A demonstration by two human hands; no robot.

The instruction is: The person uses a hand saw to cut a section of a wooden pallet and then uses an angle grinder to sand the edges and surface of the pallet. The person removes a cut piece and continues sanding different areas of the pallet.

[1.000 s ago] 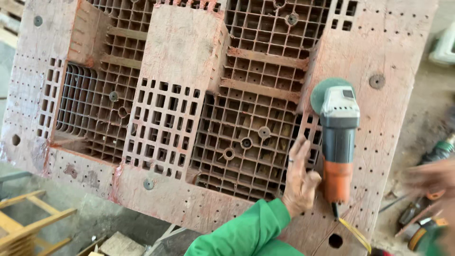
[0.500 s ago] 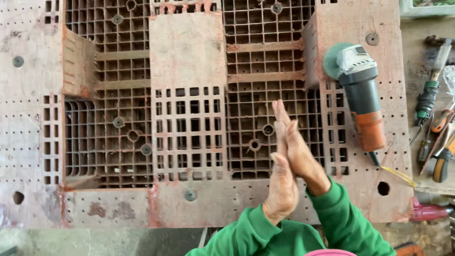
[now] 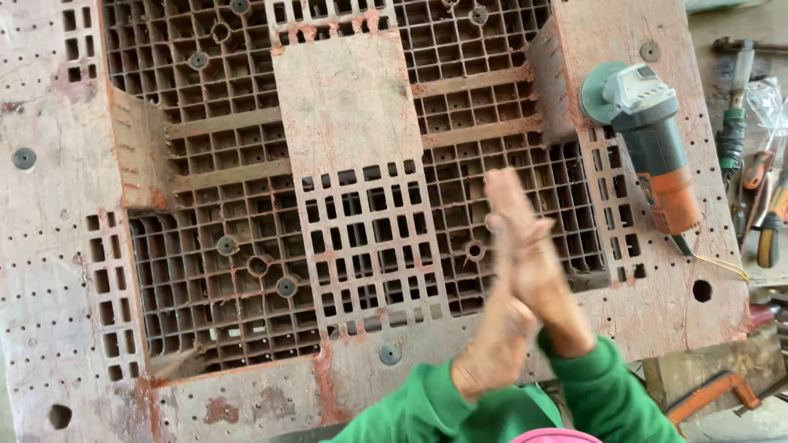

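Observation:
My left hand (image 3: 497, 332) and my right hand (image 3: 548, 283) are pressed flat against each other, palm to palm, fingers straight and pointing away from me. Both are motion-blurred and hold nothing. They hover over the near middle of a large worn reddish-brown plastic pallet (image 3: 66, 246) with a grid of square openings. Green sleeves cover both forearms. An angle grinder (image 3: 648, 139) with a grey-green body and orange handle lies on the pallet's right side, to the right of my hands and apart from them.
The grinder's yellow cord (image 3: 718, 264) trails off the pallet's right edge. Several hand tools (image 3: 751, 176) lie on the ground to the right of the pallet. An orange-handled tool (image 3: 710, 395) sits at the lower right. Round holes and bolts dot the pallet.
A second ago my left hand rested on the pallet beside the grinder and my right hand was off to the right. They have come together, palm to palm. The view has shifted.

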